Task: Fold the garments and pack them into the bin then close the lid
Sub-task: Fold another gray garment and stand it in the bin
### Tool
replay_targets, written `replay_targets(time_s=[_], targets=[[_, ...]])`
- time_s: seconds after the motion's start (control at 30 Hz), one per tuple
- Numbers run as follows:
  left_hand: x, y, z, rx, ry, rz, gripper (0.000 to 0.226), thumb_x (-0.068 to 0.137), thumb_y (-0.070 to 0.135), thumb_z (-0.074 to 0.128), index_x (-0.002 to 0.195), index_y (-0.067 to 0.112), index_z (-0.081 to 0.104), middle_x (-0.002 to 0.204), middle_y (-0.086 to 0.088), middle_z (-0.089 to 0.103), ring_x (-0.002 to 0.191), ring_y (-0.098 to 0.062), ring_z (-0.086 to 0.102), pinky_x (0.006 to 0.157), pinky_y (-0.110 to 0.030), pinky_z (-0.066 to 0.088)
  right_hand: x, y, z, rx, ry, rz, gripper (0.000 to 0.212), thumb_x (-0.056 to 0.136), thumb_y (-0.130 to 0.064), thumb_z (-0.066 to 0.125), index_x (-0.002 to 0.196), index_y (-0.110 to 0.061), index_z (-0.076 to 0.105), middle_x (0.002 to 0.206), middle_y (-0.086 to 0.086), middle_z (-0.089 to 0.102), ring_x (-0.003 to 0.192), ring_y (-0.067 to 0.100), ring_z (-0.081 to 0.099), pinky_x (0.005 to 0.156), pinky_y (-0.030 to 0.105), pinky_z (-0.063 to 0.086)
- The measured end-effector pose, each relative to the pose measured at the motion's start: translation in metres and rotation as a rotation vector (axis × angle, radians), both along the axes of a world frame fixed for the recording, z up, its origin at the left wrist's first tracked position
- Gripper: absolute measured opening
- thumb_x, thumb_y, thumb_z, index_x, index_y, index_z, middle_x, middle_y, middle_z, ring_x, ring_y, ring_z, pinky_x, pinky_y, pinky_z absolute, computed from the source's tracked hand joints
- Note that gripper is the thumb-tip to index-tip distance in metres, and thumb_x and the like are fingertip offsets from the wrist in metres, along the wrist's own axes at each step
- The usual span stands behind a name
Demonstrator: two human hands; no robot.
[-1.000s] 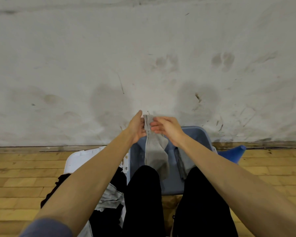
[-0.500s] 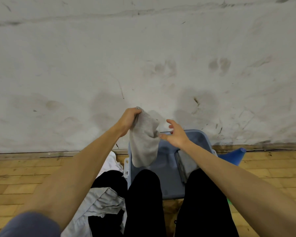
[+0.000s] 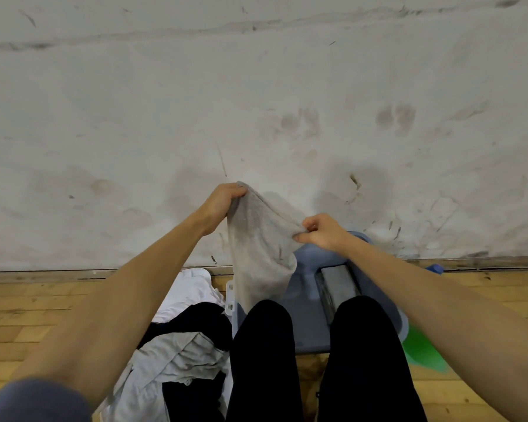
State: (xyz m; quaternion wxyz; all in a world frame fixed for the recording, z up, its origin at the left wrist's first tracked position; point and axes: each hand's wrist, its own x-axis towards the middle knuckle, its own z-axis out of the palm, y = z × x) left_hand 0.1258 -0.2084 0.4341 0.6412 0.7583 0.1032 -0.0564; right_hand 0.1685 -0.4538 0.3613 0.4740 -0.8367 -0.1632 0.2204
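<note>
Since half a second ago, our right hand [image 3: 322, 232] has closed in from hovering open beside the cloth and now pinches the right edge of the grey garment [image 3: 261, 248] between thumb and curled fingers. Our left hand [image 3: 223, 202] keeps its grip on the upper left corner, fingers curled over the fabric, held higher than the right. Between the two hands the top edge is stretched on a slant, and the rest hangs down over the left part of the blue-grey bin [image 3: 308, 336].

We see one bin on the wooden floor [image 3: 43, 303], just before the scuffed wall [image 3: 256, 86]. One dark folded item [image 3: 337, 281] lies inside it; our right forearm and our two black-clad legs [image 3: 262, 354] cover the bin's right rim and near side. Whether anything more lies in it we cannot tell.

To the left of the bin lies one loose pile of clothes [image 3: 183, 351], white, black and grey pieces tangled so that we cannot count them; our left arm hides part of it. A white shape with latches [image 3: 230, 296] shows between pile and bin, mostly covered. One blue piece [image 3: 436, 268] and one green piece [image 3: 424, 351] peep out past our right arm, too cut off to identify.
</note>
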Motion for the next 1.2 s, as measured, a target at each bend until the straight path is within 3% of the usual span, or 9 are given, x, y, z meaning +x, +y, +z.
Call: replay_targets(time_s=[0.17,0.3,0.53,0.6,0.7,0.77,0.83,1.07,1.2], targets=[[-0.01,0.017,-0.012,0.139,-0.153,0.133,0.028,0.105,0.024,0.039,0.085,0.016,0.057,0.08,0.004,0.052,0.077,-0.013,0.046,0.077,-0.031,0.041,0.001,-0.019,0.041,0.181,0.016,-0.185,0.023,0.092,-0.009,0.064,0.073,-0.014,0.052,0.072,0.001,0.056,0.072,0.013,0.056,0.072,0.029,0.049],[-0.012,0.007,-0.014,0.074,-0.209,0.252,0.027,0.106,0.025,0.038,0.096,0.016,0.061,0.093,0.0,0.06,0.088,-0.015,0.054,0.082,-0.031,0.047,0.002,-0.017,0.077,0.215,-0.122,-0.196,0.01,0.096,-0.014,0.061,0.088,-0.007,0.061,0.085,0.009,0.068,0.078,0.018,0.066,0.075,0.031,0.058],[0.006,-0.011,-0.005,0.007,-0.263,0.435,0.032,0.106,0.03,0.032,0.089,0.016,0.054,0.086,0.003,0.056,0.079,-0.011,0.052,0.07,-0.027,0.047,0.015,-0.012,0.102,0.246,-0.131,-0.297,0.027,0.102,-0.031,0.047,0.118,-0.011,0.057,0.108,0.005,0.065,0.093,0.021,0.066,0.074,0.032,0.057],[0.013,-0.016,-0.002,-0.038,-0.258,0.466,0.034,0.105,0.035,0.032,0.082,0.022,0.053,0.085,0.003,0.056,0.079,-0.013,0.053,0.07,-0.035,0.048,0.018,-0.007,0.102,0.198,-0.213,-0.311,0.025,0.102,-0.035,0.045,0.111,-0.015,0.057,0.101,0.002,0.065,0.088,0.019,0.065,0.067,0.03,0.056],[0.018,-0.02,-0.004,-0.003,-0.294,0.372,0.041,0.1,0.046,0.046,0.069,0.019,0.046,0.066,0.007,0.049,0.061,-0.009,0.05,0.057,-0.027,0.042,0.027,-0.004,0.099,0.18,-0.257,-0.389,0.03,0.102,-0.041,0.042,0.086,-0.017,0.051,0.088,0.004,0.06,0.082,0.024,0.059,0.076,0.047,0.054],[0.018,-0.018,-0.009,0.006,-0.268,0.31,0.038,0.092,0.045,0.063,0.071,0.014,0.058,0.064,0.005,0.059,0.054,-0.007,0.058,0.048,-0.021,0.043,0.033,-0.004,0.093,0.166,-0.253,-0.411,0.038,0.102,-0.044,0.04,0.08,-0.014,0.046,0.082,0.009,0.054,0.076,0.026,0.054,0.072,0.048,0.052],[0.022,-0.01,-0.018,-0.017,-0.242,0.316,0.039,0.09,0.038,0.069,0.08,0.0,0.066,0.073,-0.003,0.066,0.061,-0.011,0.063,0.054,-0.024,0.049,0.037,-0.004,0.084,0.112,-0.304,-0.414,0.039,0.102,-0.044,0.04,0.077,-0.015,0.044,0.075,0.005,0.05,0.069,0.021,0.049,0.066,0.041,0.044],[0.032,-0.014,-0.036,-0.122,-0.203,0.485,0.035,0.105,0.039,0.037,0.105,0.011,0.057,0.091,0.005,0.056,0.079,-0.002,0.05,0.07,-0.019,0.042,0.038,0.008,0.075,0.033,-0.527,-0.316,0.033,0.105,-0.031,0.039,0.081,-0.009,0.046,0.067,-0.002,0.045,0.06,0.009,0.041,0.055,0.016,0.034],[0.04,-0.014,-0.044,-0.056,-0.231,0.573,0.045,0.106,0.04,0.031,0.07,0.016,0.045,0.066,0.004,0.045,0.063,-0.01,0.044,0.062,-0.03,0.039,0.044,0.01,0.072,0.125,-0.4,-0.359,0.036,0.103,-0.031,0.043,0.076,-0.008,0.048,0.07,0.008,0.046,0.061,0.014,0.041,0.053,0.017,0.034]])
